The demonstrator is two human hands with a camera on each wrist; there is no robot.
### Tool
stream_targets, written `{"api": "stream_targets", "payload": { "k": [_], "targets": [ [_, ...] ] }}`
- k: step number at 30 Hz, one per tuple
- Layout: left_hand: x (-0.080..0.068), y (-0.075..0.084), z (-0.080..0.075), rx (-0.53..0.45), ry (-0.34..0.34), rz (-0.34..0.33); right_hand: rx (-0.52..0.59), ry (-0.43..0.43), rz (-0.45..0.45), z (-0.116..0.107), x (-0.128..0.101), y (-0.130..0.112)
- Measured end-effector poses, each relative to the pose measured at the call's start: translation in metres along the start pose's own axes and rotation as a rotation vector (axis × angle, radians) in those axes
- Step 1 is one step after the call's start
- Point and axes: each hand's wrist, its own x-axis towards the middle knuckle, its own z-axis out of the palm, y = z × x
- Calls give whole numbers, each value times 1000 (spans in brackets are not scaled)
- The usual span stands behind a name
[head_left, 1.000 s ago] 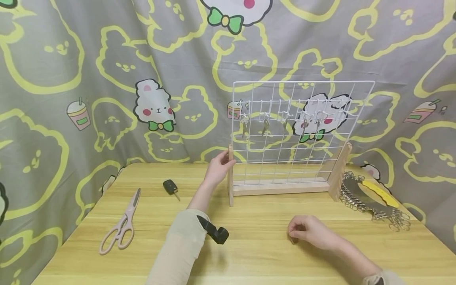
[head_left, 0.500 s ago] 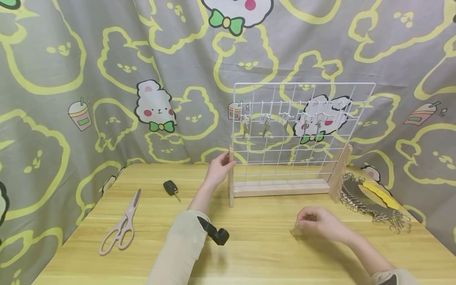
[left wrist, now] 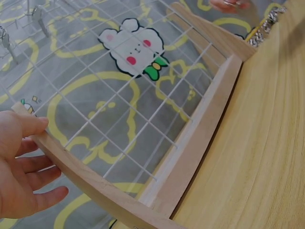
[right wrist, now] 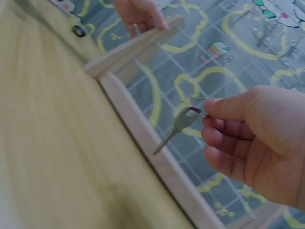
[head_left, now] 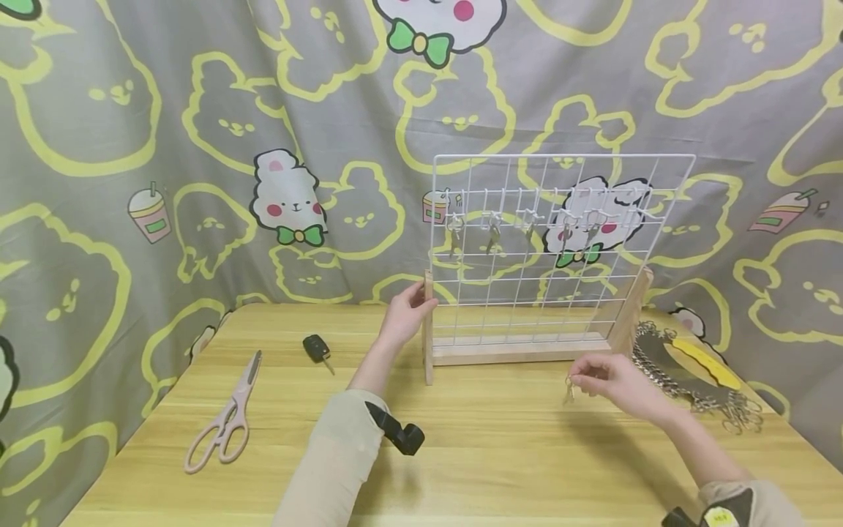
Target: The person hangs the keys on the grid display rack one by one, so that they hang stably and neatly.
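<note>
A white wire grid rack [head_left: 520,350] in a wooden stand is upright at the back of the table. Several keys [head_left: 492,236] hang from its row of white hooks. My left hand [head_left: 406,313] holds the stand's left wooden upright [left wrist: 90,177], thumb on one side and fingers on the other. My right hand [head_left: 615,380] pinches a metal ring between thumb and index finger. From that ring dangles a key [right wrist: 179,125], in front of the stand's base and above the tabletop. The ring's upper part is hidden by the fingertips.
Pink-handled scissors [head_left: 227,422] and a black car key [head_left: 316,347] lie on the left of the table. Beside the rack's right upright lies a bunch of metal rings and chains [head_left: 658,375] with a yellow curved piece [head_left: 707,364]. A patterned curtain hangs behind.
My right hand has lifted off the tabletop with the key and moved back and to the right, nearer the rack. The left hand has stayed on the upright.
</note>
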Motion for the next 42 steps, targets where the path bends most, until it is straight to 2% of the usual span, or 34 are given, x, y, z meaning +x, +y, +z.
{"api": "stream_targets", "payload": {
  "k": [4,8,18,27,34,42],
  "targets": [
    [1,0,0,3,1,-1,-90,53,64,-19,4,-7],
    [1,0,1,4,3,-5,-126,91,124,-36,7,-11],
    [0,-1,1,1,7,2,-276,178,115,-72,19,-21],
    [0,0,2,14,14,2,-268,206,129,-106,33,-34],
    [1,0,2,15,13,5,-299,276,190,-131,42,-43],
    [0,1,1,6,8,-17,-264,347,171,-155,48,-43]
  ]
}}
